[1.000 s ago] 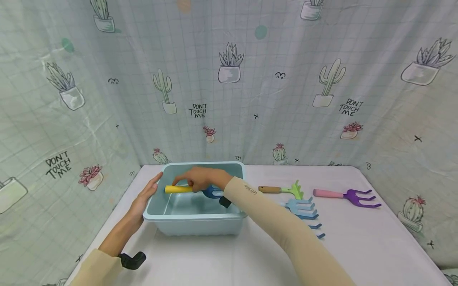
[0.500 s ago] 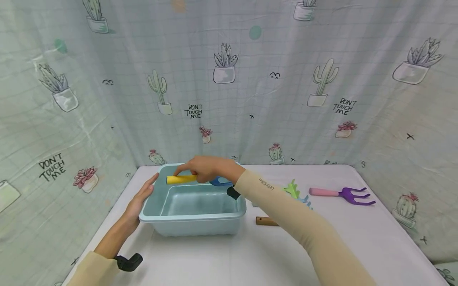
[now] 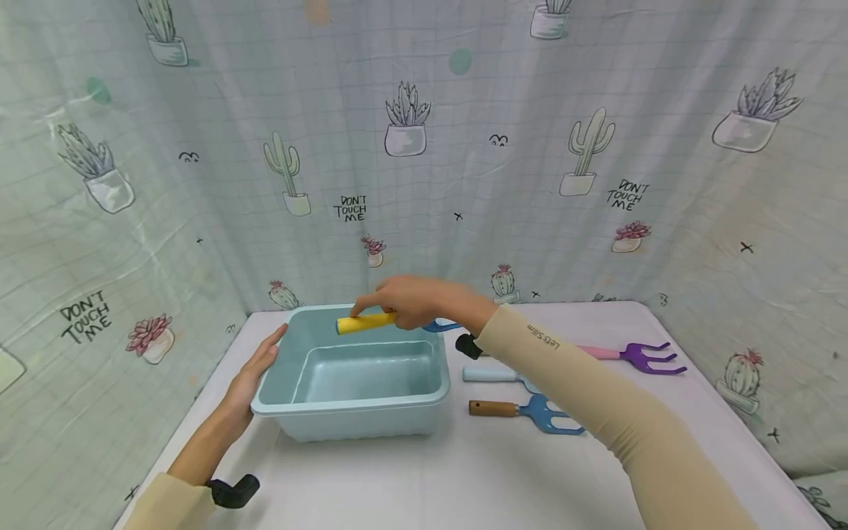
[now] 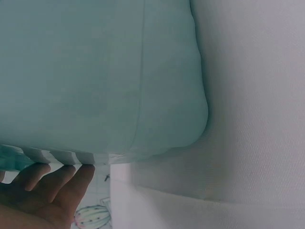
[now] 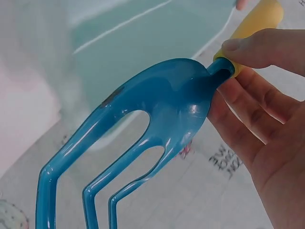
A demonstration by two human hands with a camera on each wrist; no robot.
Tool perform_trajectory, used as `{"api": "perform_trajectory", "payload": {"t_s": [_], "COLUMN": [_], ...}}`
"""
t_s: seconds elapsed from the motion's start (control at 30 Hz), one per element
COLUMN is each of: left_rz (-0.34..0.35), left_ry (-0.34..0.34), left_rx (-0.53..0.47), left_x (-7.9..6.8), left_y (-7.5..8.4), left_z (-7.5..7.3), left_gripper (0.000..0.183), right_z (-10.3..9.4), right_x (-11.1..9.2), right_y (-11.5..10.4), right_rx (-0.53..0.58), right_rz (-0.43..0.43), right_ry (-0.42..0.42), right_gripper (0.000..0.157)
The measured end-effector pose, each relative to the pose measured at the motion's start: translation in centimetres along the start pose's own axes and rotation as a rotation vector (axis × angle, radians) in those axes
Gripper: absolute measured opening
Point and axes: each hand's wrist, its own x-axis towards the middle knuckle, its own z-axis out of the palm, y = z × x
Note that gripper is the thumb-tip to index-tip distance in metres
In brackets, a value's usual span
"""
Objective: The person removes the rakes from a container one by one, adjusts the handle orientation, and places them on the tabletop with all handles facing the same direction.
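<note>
My right hand (image 3: 414, 300) grips a hand fork by its yellow handle (image 3: 363, 324) above the far right part of a pale blue plastic basin (image 3: 358, 422). Close up in the right wrist view, the fork's blue three-tined head (image 5: 176, 95) points away from the thumb and fingers. Part of that head is hidden behind the hand and wrist in the head view. My left hand (image 3: 248, 375) rests along the basin's left side, its fingers extended against the rim. The left wrist view has those fingers (image 4: 71, 183) touching the rim from outside.
Right of the basin lie a fork with a brown handle and blue head (image 3: 542, 414), a light blue one (image 3: 490, 374) and a purple fork with a pink handle (image 3: 641, 358). My right sleeve covers part of them. A cactus-print curtain (image 3: 457, 177) stands behind the white table (image 3: 397, 486).
My right hand has raised the yellow-handled fork from inside the basin and carried it right. My left hand stays at the basin's side. The view has shifted slightly.
</note>
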Motion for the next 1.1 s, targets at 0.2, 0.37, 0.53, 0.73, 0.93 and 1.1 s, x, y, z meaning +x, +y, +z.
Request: {"api": "perform_trajectory", "payload": {"t_s": [0.2,0.37,0.53,0.73,0.93,1.1], "left_rz": [-0.009,-0.011,-0.003,0.004,0.017,0.016], "left_ry": [0.009,0.008,0.003,-0.016,-0.024,-0.023], "left_rx": [0.03,0.027,0.024,0.0,0.0,0.002], "left_x": [0.0,0.2,0.2,-0.2,-0.1,-0.1], "left_y": [0.1,0.0,-0.1,-0.2,0.1,0.0], "left_z": [0.0,0.0,0.0,-0.1,-0.2,-0.2], "left_gripper": [0.054,0.054,0.054,0.055,0.055,0.055], "right_z": [0.5,1.1,2.1,4.0,5.5,6.9], "right_x": [-2.4,-4.6,-7.2,-10.7,-14.7,-17.6], "right_y": [2.1,4.1,6.1,8.9,11.3,13.1], "right_rx": [0.026,0.062,0.066,0.086,0.153,0.169], "right_rz": [0.025,0.06,0.11,0.179,0.246,0.291], "right_ry": [0.052,0.073,0.074,0.094,0.102,0.119], "right_gripper": [0.069,0.066,0.066,0.065,0.065,0.066]}}
